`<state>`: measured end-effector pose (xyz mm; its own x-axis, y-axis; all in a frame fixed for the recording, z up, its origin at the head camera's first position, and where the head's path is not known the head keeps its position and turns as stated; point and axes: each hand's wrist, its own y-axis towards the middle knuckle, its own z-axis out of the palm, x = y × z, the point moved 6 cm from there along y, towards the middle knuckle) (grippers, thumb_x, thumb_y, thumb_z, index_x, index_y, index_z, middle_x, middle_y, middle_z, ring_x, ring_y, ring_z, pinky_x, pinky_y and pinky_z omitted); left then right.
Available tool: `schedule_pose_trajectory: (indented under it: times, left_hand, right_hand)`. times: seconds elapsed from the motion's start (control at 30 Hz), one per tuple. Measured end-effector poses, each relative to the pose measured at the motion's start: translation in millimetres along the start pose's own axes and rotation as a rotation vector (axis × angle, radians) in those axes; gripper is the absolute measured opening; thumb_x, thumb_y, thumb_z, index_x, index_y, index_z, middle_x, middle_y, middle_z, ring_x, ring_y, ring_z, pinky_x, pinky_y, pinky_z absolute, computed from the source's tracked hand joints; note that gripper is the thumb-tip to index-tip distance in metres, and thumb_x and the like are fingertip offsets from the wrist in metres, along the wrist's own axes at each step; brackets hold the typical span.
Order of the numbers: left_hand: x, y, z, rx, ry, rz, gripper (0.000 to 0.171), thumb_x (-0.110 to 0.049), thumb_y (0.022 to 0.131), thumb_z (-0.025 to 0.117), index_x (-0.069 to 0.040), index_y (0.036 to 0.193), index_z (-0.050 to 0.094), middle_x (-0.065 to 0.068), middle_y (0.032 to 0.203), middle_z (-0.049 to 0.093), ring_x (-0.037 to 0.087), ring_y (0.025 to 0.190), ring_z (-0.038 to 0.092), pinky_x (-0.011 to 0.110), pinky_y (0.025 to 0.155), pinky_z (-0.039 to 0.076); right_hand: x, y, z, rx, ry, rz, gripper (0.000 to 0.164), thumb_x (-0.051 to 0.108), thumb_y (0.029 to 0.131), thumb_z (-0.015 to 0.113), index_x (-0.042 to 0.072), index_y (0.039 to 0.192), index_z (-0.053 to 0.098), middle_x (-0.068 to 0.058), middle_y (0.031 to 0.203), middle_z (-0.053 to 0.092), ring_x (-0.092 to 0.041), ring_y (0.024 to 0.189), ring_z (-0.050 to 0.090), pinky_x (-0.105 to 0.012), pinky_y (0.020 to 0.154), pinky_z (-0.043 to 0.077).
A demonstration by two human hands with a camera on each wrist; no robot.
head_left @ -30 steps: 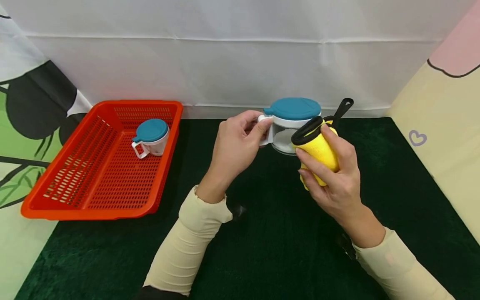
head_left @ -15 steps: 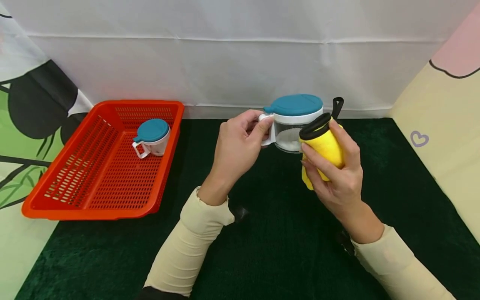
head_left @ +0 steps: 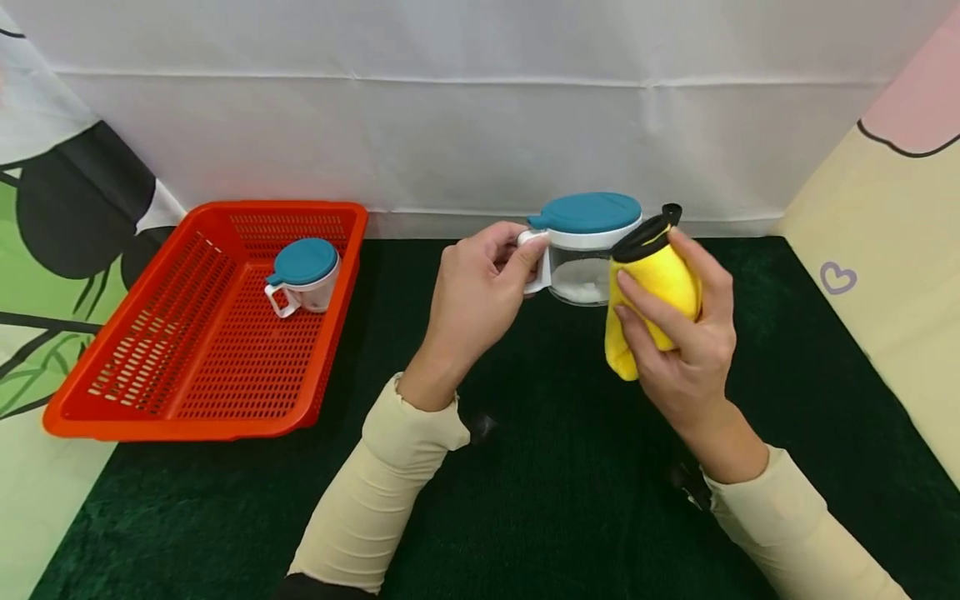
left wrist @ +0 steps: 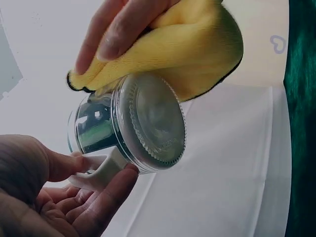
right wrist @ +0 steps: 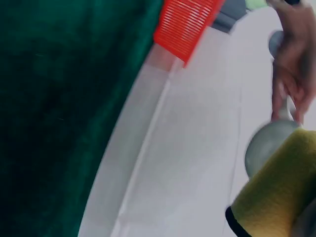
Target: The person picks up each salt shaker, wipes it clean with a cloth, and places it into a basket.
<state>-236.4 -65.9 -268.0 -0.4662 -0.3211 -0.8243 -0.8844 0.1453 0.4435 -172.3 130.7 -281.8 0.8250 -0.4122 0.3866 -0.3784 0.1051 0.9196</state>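
A clear jar (head_left: 581, 279) with a blue lid (head_left: 588, 213) is held up off the table. My left hand (head_left: 480, 292) pinches its white handle (head_left: 538, 262) between thumb and fingers. In my right hand (head_left: 686, 333) is a folded yellow cloth (head_left: 656, 292) with black edging, gripped against the jar's right side. From the left wrist view, the cloth (left wrist: 197, 49) lies along the glass wall, and the jar's ridged base (left wrist: 157, 118) faces the camera. The right wrist view is blurred; the cloth (right wrist: 276, 187) covers part of the jar's base (right wrist: 269, 143) there.
On the left stands a red perforated basket (head_left: 202, 333). Inside it sits a second blue-lidded jar (head_left: 302, 275) with a white handle. Dark green cloth (head_left: 555, 483) covers the table, and a white sheet (head_left: 450, 150) hangs behind.
The yellow cloth has shifted slightly right along the jar, and its black loop has folded down. The jar rose a little, then lowered slightly. My left hand keeps its hold on the handle.
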Motion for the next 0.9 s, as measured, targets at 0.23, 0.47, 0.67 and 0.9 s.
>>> schedule_pose_trajectory:
  times: [0.23, 0.47, 0.67, 0.9]
  left_hand:
    - [1.0, -1.0, 2.5, 0.016, 0.003, 0.008, 0.026, -0.027, 0.104, 0.064, -0.004, 0.111, 0.073, 0.001, 0.092, 0.075, 0.012, 0.071, 0.065, 0.030, 0.066, 0.057]
    - [-0.6, 1.1, -5.7, 0.002, 0.031, -0.028, 0.025, -0.027, 0.103, 0.066, -0.005, 0.113, 0.073, 0.001, 0.091, 0.075, 0.013, 0.073, 0.064, 0.029, 0.069, 0.058]
    - [1.6, -0.1, 0.3, 0.037, 0.015, -0.009, 0.025, -0.026, 0.104, 0.065, -0.004, 0.114, 0.073, 0.001, 0.097, 0.076, 0.012, 0.077, 0.065, 0.028, 0.072, 0.058]
    - [2.1, 1.7, -7.0, 0.003, 0.048, -0.022, 0.025, -0.026, 0.104, 0.065, -0.005, 0.114, 0.074, 0.001, 0.094, 0.075, 0.013, 0.076, 0.064, 0.029, 0.071, 0.058]
  right_hand:
    - [1, 8, -2, -0.013, -0.011, -0.030, 0.032, 0.034, 0.096, 0.076, 0.004, 0.103, 0.080, -0.024, 0.137, 0.054, -0.039, 0.121, 0.052, -0.041, 0.104, 0.043]
    - [3, -7, 5, 0.101, -0.083, -0.122, 0.031, 0.035, 0.101, 0.070, 0.006, 0.103, 0.078, -0.021, 0.138, 0.053, -0.041, 0.117, 0.052, -0.040, 0.107, 0.042]
    - [-5, 13, -8, -0.037, 0.003, 0.038, 0.034, 0.034, 0.094, 0.076, 0.003, 0.110, 0.077, -0.026, 0.139, 0.053, -0.036, 0.120, 0.052, -0.039, 0.100, 0.045]
    - [-5, -7, -2, 0.130, -0.060, 0.007, 0.050, 0.045, 0.099, 0.069, 0.005, 0.128, 0.063, -0.025, 0.141, 0.050, -0.038, 0.117, 0.054, -0.032, 0.104, 0.047]
